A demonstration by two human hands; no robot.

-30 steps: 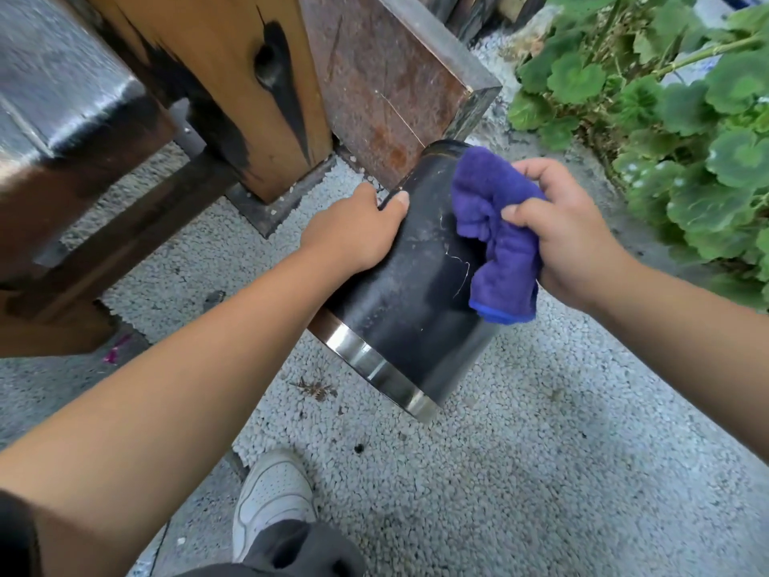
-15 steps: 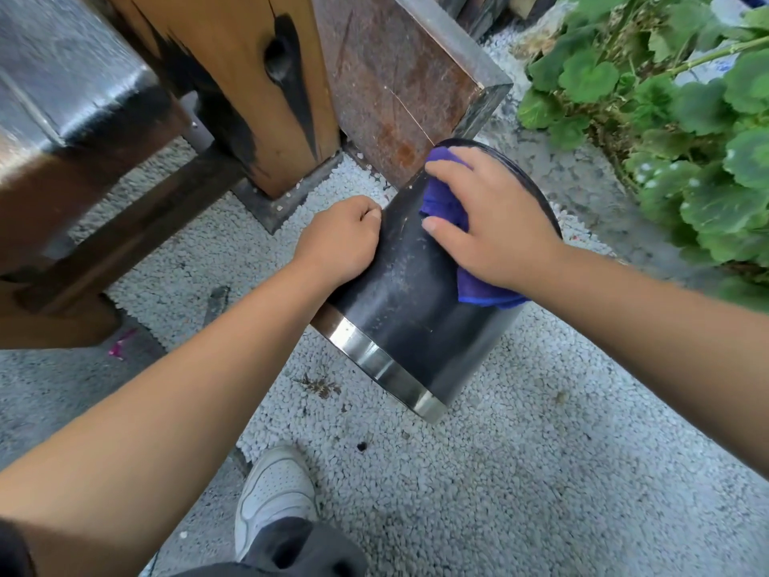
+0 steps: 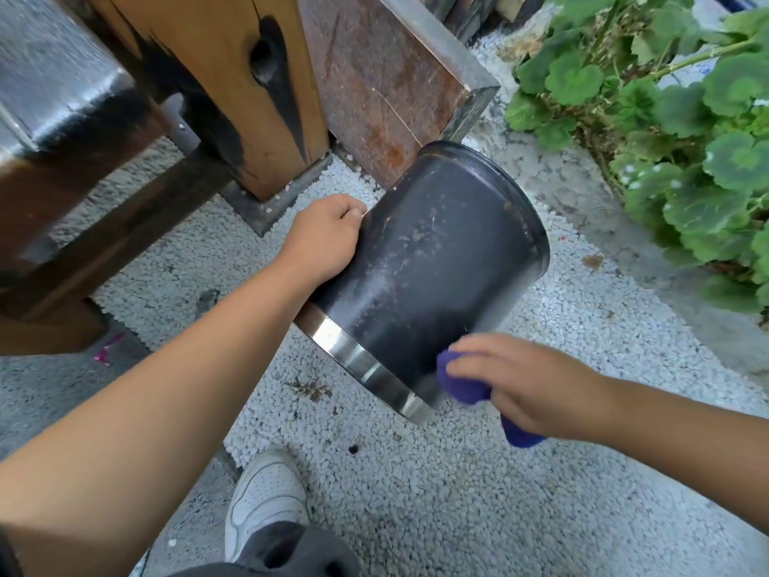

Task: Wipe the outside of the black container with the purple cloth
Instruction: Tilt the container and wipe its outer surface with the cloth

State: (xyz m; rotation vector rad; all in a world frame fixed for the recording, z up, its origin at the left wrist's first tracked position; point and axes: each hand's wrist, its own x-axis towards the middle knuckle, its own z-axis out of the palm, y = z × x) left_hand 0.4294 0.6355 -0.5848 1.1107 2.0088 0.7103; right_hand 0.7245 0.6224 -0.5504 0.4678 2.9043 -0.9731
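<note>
Both arms reach forward and down, forearms bare; the left hand (image 3: 322, 239) is curled against the left side of the container (image 3: 420, 276), fingers tucked round its far side, bracing it; the right hand (image 3: 520, 385) sits low at the container's near right edge, fingers closed on the cloth (image 3: 462, 383), pressing it to the black wall just above the metal band (image 3: 366, 368); a fold of cloth hangs out below the palm. The container is tilted, its band end toward the viewer and lower, its far end near a rusty slab (image 3: 383, 77), over pale gravel (image 3: 457, 493). One container, one cloth, two hands; one white shoe (image 3: 266, 497) shows below; green plants (image 3: 686, 139) fill the right.
</note>
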